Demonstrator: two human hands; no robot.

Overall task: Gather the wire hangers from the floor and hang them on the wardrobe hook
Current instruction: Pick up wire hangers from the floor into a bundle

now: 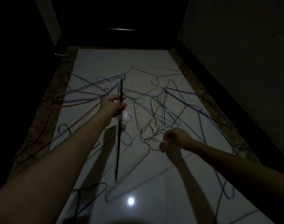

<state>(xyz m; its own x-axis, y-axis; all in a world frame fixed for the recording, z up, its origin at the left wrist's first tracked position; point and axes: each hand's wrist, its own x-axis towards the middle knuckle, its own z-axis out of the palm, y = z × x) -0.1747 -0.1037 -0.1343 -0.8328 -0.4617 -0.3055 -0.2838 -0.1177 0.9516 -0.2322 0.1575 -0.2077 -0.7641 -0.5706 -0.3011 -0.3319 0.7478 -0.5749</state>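
Gathering barely begun: left hand grips a few held hangers edge-on at 12 o'clock; right hand at 3 pinches a pink hanger, lifting off floor. Most hangers lie scattered w/ none hung; hook not visible.

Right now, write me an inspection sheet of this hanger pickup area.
Surface: glossy white tiled floor, dimly lit, one light glare.
Job's things: many coloured wire hangers tangled on the floor; a dark hanger bundle held edge-on.
Clutter: nothing seen.
Grippers: left hand grips the bundle; right hand pinches a pale pink wire hanger.
Cables: nothing seen.
Surroundings: dark door left, wall right; wardrobe hook not visible.
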